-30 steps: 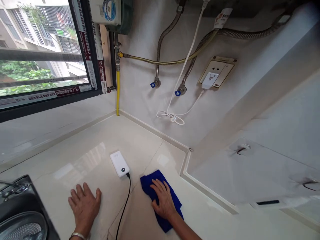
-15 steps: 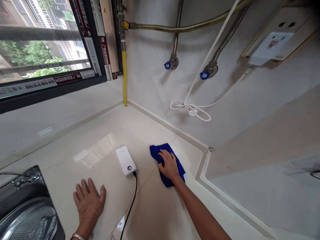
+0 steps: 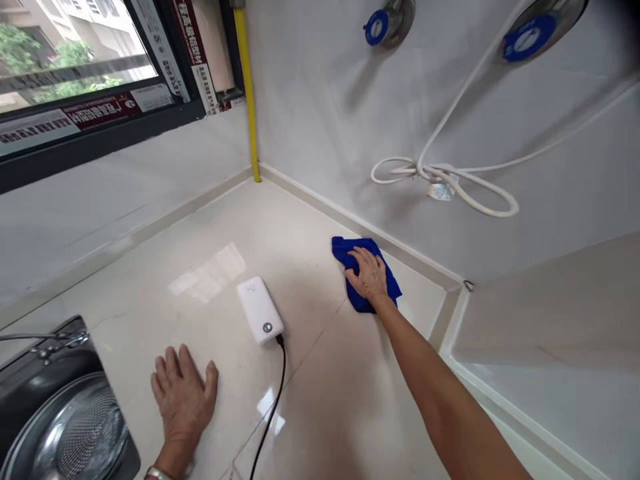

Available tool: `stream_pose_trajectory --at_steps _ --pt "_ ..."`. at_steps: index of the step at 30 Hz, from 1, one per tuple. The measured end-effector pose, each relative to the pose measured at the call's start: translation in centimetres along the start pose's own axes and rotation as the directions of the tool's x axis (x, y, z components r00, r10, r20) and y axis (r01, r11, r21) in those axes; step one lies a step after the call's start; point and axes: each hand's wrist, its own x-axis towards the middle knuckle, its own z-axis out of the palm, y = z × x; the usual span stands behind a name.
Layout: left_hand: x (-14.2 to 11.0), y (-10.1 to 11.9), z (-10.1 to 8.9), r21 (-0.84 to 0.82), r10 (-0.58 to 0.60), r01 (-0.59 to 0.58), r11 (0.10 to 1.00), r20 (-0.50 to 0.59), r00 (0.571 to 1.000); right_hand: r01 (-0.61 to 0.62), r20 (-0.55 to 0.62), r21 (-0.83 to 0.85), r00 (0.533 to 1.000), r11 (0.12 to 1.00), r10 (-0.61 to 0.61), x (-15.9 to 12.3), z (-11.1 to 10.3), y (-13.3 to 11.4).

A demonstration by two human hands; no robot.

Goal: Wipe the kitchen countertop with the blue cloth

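My right hand (image 3: 369, 275) lies flat, fingers spread, pressing a blue cloth (image 3: 344, 250) against the pale countertop (image 3: 210, 267) close to the back wall. My left hand (image 3: 183, 396) rests open and flat on the countertop near the front, holding nothing. Between the two hands sits a white power bank (image 3: 259, 309) with a black cable (image 3: 270, 413) plugged into its near end.
A black stove with a round metal pot (image 3: 65, 440) stands at the lower left. A yellow pipe (image 3: 247, 93) runs down the corner beside the window. A coiled white cord (image 3: 445, 180) hangs on the wall under two blue-capped valves (image 3: 376, 27). A raised ledge (image 3: 500, 380) borders the right.
My right hand has pushed the blue cloth away from me toward the back wall, arm stretching out. The view has moved closer and lower. My left hand has stayed flat in place.
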Motion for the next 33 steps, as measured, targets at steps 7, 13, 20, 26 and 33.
stream_pose_trajectory --at_steps 7,13,20,26,33 --pt "0.0 0.2 -0.3 -0.017 -0.012 0.011 1.0 -0.005 1.0 -0.258 -0.098 -0.071 0.963 0.964 0.25 0.3 -0.4 0.2" --pt "-0.1 0.0 0.0 -0.034 -0.007 0.006 0.999 -0.022 1.0 -0.276 -0.048 -0.164 0.961 0.947 0.272 -1.6 -0.5 -0.7" --pt "-0.3 -0.1 0.0 -0.061 0.007 -0.011 0.998 -0.061 0.998 -0.144 0.017 -0.181 0.989 0.973 0.149 -6.9 -1.0 -4.1" --pt "-0.1 0.2 -0.6 -0.109 -0.035 0.03 0.994 -0.046 0.998 0.005 0.066 -0.148 0.998 0.989 0.005 -12.4 -1.6 -7.4" --pt "-0.4 -0.1 -0.1 -0.15 -0.014 -0.005 0.989 -0.13 0.991 0.053 0.114 -0.145 0.993 0.988 -0.037 -19.1 -2.1 -10.4"
